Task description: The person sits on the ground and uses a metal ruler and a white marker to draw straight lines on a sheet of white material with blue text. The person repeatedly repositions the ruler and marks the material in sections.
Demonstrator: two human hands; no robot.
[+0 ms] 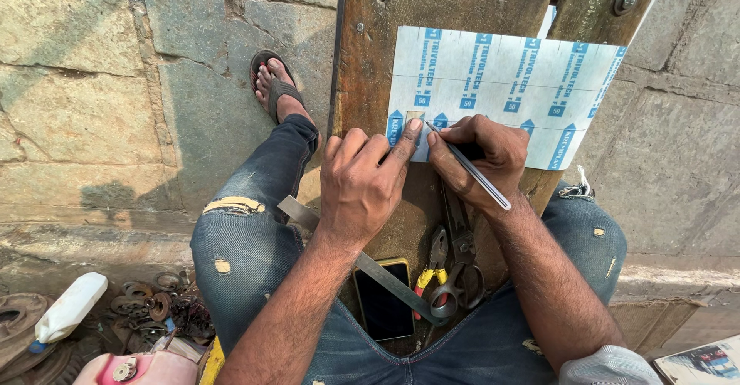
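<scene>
A white sheet (pixel 509 84) with blue printing lies on a worn wooden plank (pixel 447 7) between my knees. My left hand (pixel 362 184) rests on the plank, its forefinger pressing a small pale piece (pixel 415 116) at the sheet's near left corner. My right hand (pixel 482 158) holds a thin silver pen (pixel 470 168) with its tip at that same corner, beside the left fingertip. The two hands nearly touch.
On the plank near my lap lie a dark phone (pixel 383 300), a metal ruler (pixel 362 262), red-and-yellow pliers (pixel 433 265) and black scissors (pixel 461 265). Rusty metal rings (pixel 150 300), a white bottle (pixel 69 308) and a pink object (pixel 139 368) lie lower left. Stone paving surrounds.
</scene>
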